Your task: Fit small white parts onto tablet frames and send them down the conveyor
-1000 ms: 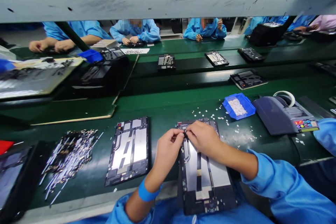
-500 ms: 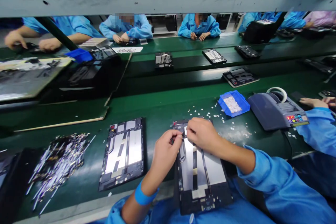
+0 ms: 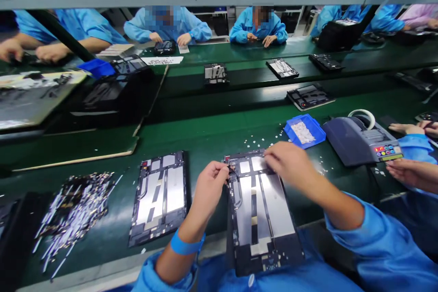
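An open tablet back frame (image 3: 263,214) lies in front of me, its near end hanging over the table's edge toward my lap. My left hand (image 3: 210,187) pinches something small at the frame's top left corner, fingers closed. My right hand (image 3: 290,164) hovers over the frame's top right corner, motion-blurred, fingers curled; whether it holds anything is unclear. A second tablet frame (image 3: 160,196) lies flat to the left. Small white bits (image 3: 263,139) are scattered beyond the frame.
A blue tray (image 3: 304,131) of white pieces and a grey tape dispenser (image 3: 359,139) stand at the right. A heap of thin metal strips (image 3: 73,212) lies at the left. Another person's hands (image 3: 407,171) work at the right edge. Several workers sit across the green conveyor (image 3: 219,96).
My right hand has left the frame's top left corner and moved right toward the top right corner. My left hand stays pinched at the left corner. The view has tilted slightly down.
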Demonstrator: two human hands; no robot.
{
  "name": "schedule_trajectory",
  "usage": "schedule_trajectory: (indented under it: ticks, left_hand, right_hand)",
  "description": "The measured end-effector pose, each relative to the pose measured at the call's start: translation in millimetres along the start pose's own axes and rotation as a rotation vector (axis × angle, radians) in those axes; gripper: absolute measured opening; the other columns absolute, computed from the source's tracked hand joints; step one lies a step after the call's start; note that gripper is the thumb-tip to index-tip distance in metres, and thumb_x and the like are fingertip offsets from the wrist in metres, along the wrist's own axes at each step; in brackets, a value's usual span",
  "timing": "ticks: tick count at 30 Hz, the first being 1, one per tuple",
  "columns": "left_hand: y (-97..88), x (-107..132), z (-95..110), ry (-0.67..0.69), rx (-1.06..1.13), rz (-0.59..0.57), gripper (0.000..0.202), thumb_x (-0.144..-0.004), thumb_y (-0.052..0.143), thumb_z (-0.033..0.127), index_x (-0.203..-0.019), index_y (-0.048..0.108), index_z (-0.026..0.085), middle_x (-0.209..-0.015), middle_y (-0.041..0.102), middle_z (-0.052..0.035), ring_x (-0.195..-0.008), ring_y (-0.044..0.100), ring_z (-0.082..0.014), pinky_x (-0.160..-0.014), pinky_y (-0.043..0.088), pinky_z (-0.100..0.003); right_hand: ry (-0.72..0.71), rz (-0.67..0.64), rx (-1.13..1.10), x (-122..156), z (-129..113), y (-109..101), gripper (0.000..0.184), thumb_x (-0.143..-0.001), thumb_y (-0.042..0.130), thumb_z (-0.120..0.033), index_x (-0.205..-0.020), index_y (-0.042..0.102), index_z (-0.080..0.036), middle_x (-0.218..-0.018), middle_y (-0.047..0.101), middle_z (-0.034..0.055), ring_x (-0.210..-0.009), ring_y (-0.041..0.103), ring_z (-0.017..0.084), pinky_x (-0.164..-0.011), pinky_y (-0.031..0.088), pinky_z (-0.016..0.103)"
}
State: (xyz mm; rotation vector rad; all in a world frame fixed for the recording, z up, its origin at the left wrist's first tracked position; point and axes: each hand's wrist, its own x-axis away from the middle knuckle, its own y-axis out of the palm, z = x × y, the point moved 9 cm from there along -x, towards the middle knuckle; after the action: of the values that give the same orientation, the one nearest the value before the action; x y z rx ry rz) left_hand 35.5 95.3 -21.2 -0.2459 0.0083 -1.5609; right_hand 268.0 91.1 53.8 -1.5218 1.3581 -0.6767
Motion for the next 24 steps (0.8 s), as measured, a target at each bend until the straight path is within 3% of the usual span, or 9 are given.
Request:
schedule_trajectory:
  ticks: [2, 4, 8, 13, 17, 20, 24]
  left_hand:
    - [-1.2, 2.7, 3.3, 0.010, -0.012, 0.015, 0.018, -0.082, 0.065, 0.036, -0.081, 0.065, 0.019, -0.070, 0.065, 0.0006, -0.066, 0.060, -0.0153, -0.062, 0.046, -0.026]
    - [-1.3, 5.9, 7.2, 0.029, -0.029, 0.027, 0.018, -0.082, 0.065, 0.037, -0.082, 0.065, 0.019, -0.071, 0.067, 0.0002, -0.067, 0.062, -0.0160, -0.064, 0.047, -0.027]
    - [0.4, 13.8, 14.0, 0.084, -0.093, 0.056, 0.018, -0.084, 0.063, 0.037, -0.083, 0.067, 0.019, -0.076, 0.071, -0.0015, -0.074, 0.067, -0.0184, -0.069, 0.050, -0.029]
    - [1.7, 24.6, 24.9, 0.188, -0.256, 0.095, 0.014, -0.087, 0.060, 0.032, -0.085, 0.071, 0.022, -0.086, 0.076, -0.0027, -0.083, 0.070, -0.0210, -0.077, 0.053, -0.032]
    - [2.6, 21.2, 24.7, 0.197, -0.232, 0.061, 0.014, -0.087, 0.061, 0.032, -0.085, 0.071, 0.022, -0.087, 0.077, -0.0030, -0.084, 0.071, -0.0214, -0.078, 0.053, -0.032]
    - [1.2, 12.7, 13.9, 0.097, -0.127, 0.032, 0.016, -0.085, 0.062, 0.035, -0.085, 0.069, 0.021, -0.081, 0.075, -0.0026, -0.077, 0.069, -0.0198, -0.071, 0.052, -0.030]
    - [-1.5, 9.0, 8.7, 0.043, -0.054, 0.003, 0.015, -0.083, 0.063, 0.034, -0.081, 0.068, 0.019, -0.074, 0.071, -0.0014, -0.070, 0.064, -0.0174, -0.065, 0.048, -0.027]
  right_hand:
    - [-0.121, -0.062, -0.067, -3.9, -49.3, 25.6, 0.020, -0.101, 0.057, -0.023, -0.092, 0.075, -0.021, -0.095, 0.077, 0.0059, -0.093, 0.067, 0.021, -0.088, 0.046, 0.031]
    - [-0.150, -0.102, -0.066, -9.0, -73.4, 44.8, 0.022, -0.102, 0.056, -0.024, -0.092, 0.075, -0.019, -0.093, 0.076, 0.0068, -0.089, 0.067, 0.021, -0.087, 0.046, 0.032]
    - [-0.090, -0.136, -0.027, -15.9, -73.8, 59.8, 0.021, -0.100, 0.057, -0.022, -0.092, 0.075, -0.017, -0.093, 0.076, 0.0081, -0.089, 0.067, 0.021, -0.085, 0.045, 0.032]
    - [-0.031, -0.110, -0.007, -18.0, -69.4, 60.8, 0.016, -0.092, 0.058, -0.016, -0.088, 0.073, -0.018, -0.089, 0.075, 0.0083, -0.086, 0.067, 0.022, -0.081, 0.045, 0.030]
    - [-0.046, -0.083, -0.035, -24.9, -70.8, 61.6, 0.015, -0.085, 0.057, -0.012, -0.081, 0.069, -0.019, -0.084, 0.073, 0.0071, -0.081, 0.063, 0.021, -0.078, 0.043, 0.030]
    - [-0.011, -0.009, -0.079, -29.3, -39.0, 37.1, 0.014, -0.081, 0.057, -0.011, -0.075, 0.066, -0.021, -0.079, 0.070, 0.0048, -0.077, 0.061, 0.020, -0.073, 0.040, 0.029]
    - [0.316, 0.120, 0.047, -21.7, 66.0, -25.3, 0.014, -0.085, 0.056, -0.019, -0.076, 0.067, -0.020, -0.078, 0.070, 0.0061, -0.074, 0.061, 0.021, -0.068, 0.038, 0.029]
